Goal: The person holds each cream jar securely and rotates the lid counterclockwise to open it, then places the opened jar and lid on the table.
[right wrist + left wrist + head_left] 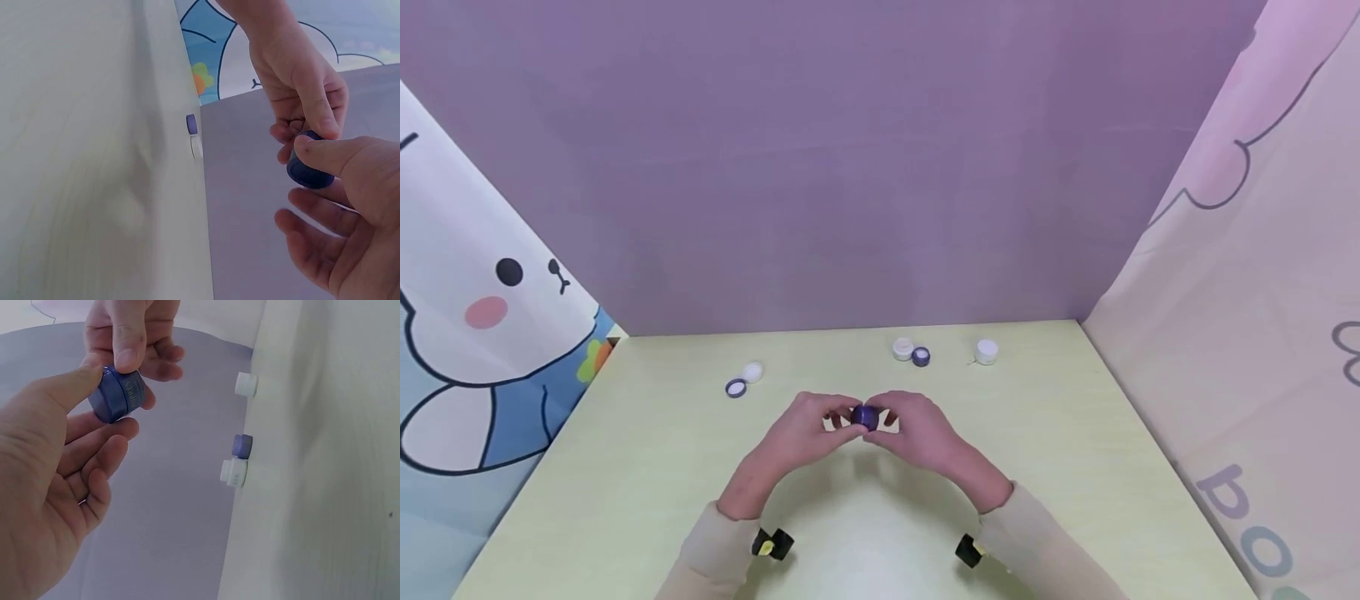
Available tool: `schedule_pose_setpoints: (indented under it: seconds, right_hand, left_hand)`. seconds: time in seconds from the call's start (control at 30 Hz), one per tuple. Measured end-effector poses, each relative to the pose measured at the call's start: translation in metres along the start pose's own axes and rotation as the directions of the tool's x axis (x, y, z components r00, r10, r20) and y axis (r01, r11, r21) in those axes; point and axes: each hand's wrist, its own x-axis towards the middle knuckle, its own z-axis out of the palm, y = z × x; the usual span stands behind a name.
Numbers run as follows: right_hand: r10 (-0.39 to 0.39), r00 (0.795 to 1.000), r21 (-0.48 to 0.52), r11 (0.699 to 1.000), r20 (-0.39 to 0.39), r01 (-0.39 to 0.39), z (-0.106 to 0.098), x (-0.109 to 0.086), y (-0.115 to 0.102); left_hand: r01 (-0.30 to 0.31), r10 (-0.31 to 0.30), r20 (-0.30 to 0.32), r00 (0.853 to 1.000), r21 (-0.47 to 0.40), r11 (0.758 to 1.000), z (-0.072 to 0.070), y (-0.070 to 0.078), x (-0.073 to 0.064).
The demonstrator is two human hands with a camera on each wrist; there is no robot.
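A small dark-blue cosmetic jar (865, 417) is held up above the table between both hands. My left hand (808, 429) pinches one end of it with thumb and fingers. At the other end, my right hand (919, 429) pinches it the same way. Light lettering runs round the side of the blue jar (119, 394) in the left wrist view, and a seam divides its two parts. In the right wrist view, the right thumb lies across the jar (306, 172) and covers part of it.
Behind the hands, a white jar (902, 348) stands beside a small blue jar (921, 357). Another white jar (987, 352) is farther right. To the left, a blue-rimmed lid (736, 387) lies by a white lid (752, 372). A purple backdrop (850, 167) rises behind the table.
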Motion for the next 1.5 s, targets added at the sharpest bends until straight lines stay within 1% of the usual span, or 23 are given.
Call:
schedule_pose_setpoints:
  seconds: [0.1, 0.27, 0.37, 0.43, 0.53, 0.63, 0.77, 0.9, 0.97, 1.03, 1.2, 1.3, 1.33, 1.43, 1.5]
  right_hand:
    - [0.022, 0.999, -0.024, 0.999, -0.040, -0.023, 0.002, -0.002, 0.002]
    - [0.087, 0.995, -0.089, 0.992, -0.047, -0.091, 0.006, -0.006, 0.000]
    - [0.096, 0.994, -0.117, 0.988, -0.053, -0.102, 0.005, -0.007, -0.001]
    - [0.085, 0.995, -0.120, 0.989, -0.058, -0.092, 0.004, -0.007, -0.001]
    - [0.055, 0.997, -0.080, 0.995, -0.051, -0.059, 0.000, -0.006, 0.000]
    - [0.034, 0.999, -0.029, 0.999, -0.013, -0.034, -0.004, -0.004, 0.002]
    - [0.036, 0.997, 0.081, 0.996, 0.063, -0.041, -0.006, -0.005, 0.006]
    - [0.024, 0.992, 0.153, 0.987, 0.123, -0.042, -0.007, -0.006, 0.010]
    - [0.010, 0.990, 0.160, 0.987, 0.138, -0.032, -0.008, -0.006, 0.012]
    - [0.001, 0.991, 0.151, 0.988, 0.133, -0.021, -0.011, -0.005, 0.012]
    - [-0.001, 0.992, 0.127, 0.992, 0.129, -0.015, -0.016, -0.002, 0.010]
    - [0.000, 0.993, 0.122, 0.992, 0.118, -0.015, -0.015, -0.001, 0.009]
    - [0.005, 0.994, 0.115, 0.993, 0.110, -0.017, -0.014, -0.002, 0.009]
    - [0.018, 0.997, 0.093, 0.995, 0.078, -0.025, -0.011, -0.003, 0.007]
    - [0.029, 0.998, 0.072, 0.997, 0.052, -0.033, -0.009, -0.004, 0.006]
  left_hand:
    - [-0.009, 0.009, -0.006, 1.000, 0.020, 1.000, 0.003, -0.003, 0.001]
    - [-0.021, 0.021, -0.014, 1.000, 0.039, 0.999, 0.008, -0.005, 0.000]
    - [-0.030, 0.031, -0.027, 0.999, 0.045, 0.999, 0.009, -0.004, 0.000]
    - [-0.040, 0.042, -0.038, 0.998, 0.043, 0.998, 0.009, -0.004, 0.001]
    - [-0.044, 0.046, -0.041, 0.998, 0.027, 0.999, 0.008, -0.005, 0.003]
    - [-0.046, 0.046, -0.024, 0.999, -0.005, 0.999, 0.005, -0.006, 0.003]
    - [-0.077, 0.077, 0.009, 0.997, -0.032, 0.997, 0.002, -0.006, 0.001]
    - [-0.127, 0.127, 0.014, 0.992, -0.054, 0.990, 0.004, -0.007, -0.001]
    - [-0.144, 0.145, 0.010, 0.989, -0.063, 0.988, 0.004, -0.006, 0.000]
    - [-0.160, 0.161, 0.001, 0.987, -0.060, 0.985, 0.004, -0.006, 0.003]
    - [-0.173, 0.174, 0.004, 0.985, -0.044, 0.984, 0.001, -0.005, 0.007]
    - [-0.168, 0.169, 0.015, 0.986, -0.044, 0.985, -0.001, -0.005, 0.008]
    - [-0.156, 0.157, 0.021, 0.987, -0.041, 0.987, -0.001, -0.004, 0.007]
    - [-0.102, 0.103, 0.037, 0.994, -0.019, 0.995, -0.001, -0.003, 0.004]
    - [-0.060, 0.059, 0.035, 0.998, 0.033, 0.998, 0.000, -0.002, 0.002]
